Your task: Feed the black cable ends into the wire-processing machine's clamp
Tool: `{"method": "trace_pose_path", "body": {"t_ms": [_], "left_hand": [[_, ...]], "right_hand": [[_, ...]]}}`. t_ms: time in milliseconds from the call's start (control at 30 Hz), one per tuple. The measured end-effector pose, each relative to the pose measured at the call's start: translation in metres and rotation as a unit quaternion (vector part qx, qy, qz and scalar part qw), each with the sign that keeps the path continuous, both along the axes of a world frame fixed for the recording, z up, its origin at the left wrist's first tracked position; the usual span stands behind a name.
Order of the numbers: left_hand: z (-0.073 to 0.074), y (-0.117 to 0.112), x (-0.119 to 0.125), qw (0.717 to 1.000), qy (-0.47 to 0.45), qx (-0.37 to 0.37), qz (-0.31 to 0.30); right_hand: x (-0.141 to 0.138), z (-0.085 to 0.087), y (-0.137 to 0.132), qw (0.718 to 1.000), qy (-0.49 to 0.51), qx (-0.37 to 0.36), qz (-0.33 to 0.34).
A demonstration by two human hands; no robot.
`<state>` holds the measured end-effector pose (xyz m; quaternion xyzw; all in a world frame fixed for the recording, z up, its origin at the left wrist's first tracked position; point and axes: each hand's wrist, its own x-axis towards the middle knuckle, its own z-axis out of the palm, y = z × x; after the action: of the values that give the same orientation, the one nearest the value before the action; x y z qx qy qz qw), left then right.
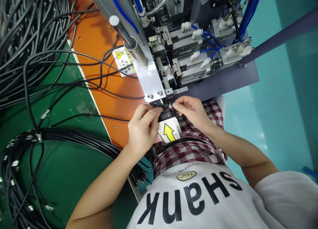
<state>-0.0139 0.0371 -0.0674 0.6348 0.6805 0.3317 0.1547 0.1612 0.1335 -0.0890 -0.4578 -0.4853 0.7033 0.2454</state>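
My left hand (144,128) is closed, fingertips pinched together at the small black fixture (167,115) on the machine's front end. A black cable (109,116) runs in from the left and goes under this hand; my fingers hide its grip point. Thin coloured wire ends (170,106), some white and red, stick out at the right side of the fixture. Thumb and forefinger of my right hand (195,113) pinch these wires. Just below the fixture is a white label with a yellow arrow (169,132).
The machine's metal slides (187,71) with blue air tubes (211,40) rise ahead. A metal post (135,50) stands near a warning label (121,61) on the orange board (99,30). Bundled black cables (81,138) lie on the green table (72,176) at left.
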Motion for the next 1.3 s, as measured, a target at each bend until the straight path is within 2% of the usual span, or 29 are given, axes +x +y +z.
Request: {"method": "trace_pose_path", "body": {"t_ms": [367,633,833,1000,1067,1200,1300], "left_hand": [[-0.001,-0.001,-0.001,1.0,0.016,-0.006,-0.015],[-0.004,-0.004,-0.003,0.998,0.048,-0.019,-0.048],[-0.003,-0.004,-0.003,0.989,0.131,-0.024,-0.062],[-0.001,-0.004,-0.001,0.984,0.165,-0.031,-0.056],[-0.002,-0.004,-0.001,0.985,0.158,-0.037,-0.054],[-0.004,-0.004,-0.001,0.988,0.14,-0.037,-0.053],[-0.005,-0.004,-0.001,0.989,0.137,-0.035,-0.052]], "right_hand": [[0.0,-0.001,-0.003,0.999,-0.009,0.036,0.0],[-0.001,-0.007,-0.009,0.99,-0.05,0.135,0.0],[-0.002,0.0,-0.01,0.959,-0.125,0.254,0.006],[-0.002,0.003,-0.011,0.942,-0.154,0.297,0.006],[-0.001,0.001,-0.009,0.948,-0.145,0.284,0.006],[0.002,-0.006,-0.003,0.99,-0.044,0.131,0.027],[0.004,-0.009,0.001,0.997,0.002,0.062,0.038]]}}
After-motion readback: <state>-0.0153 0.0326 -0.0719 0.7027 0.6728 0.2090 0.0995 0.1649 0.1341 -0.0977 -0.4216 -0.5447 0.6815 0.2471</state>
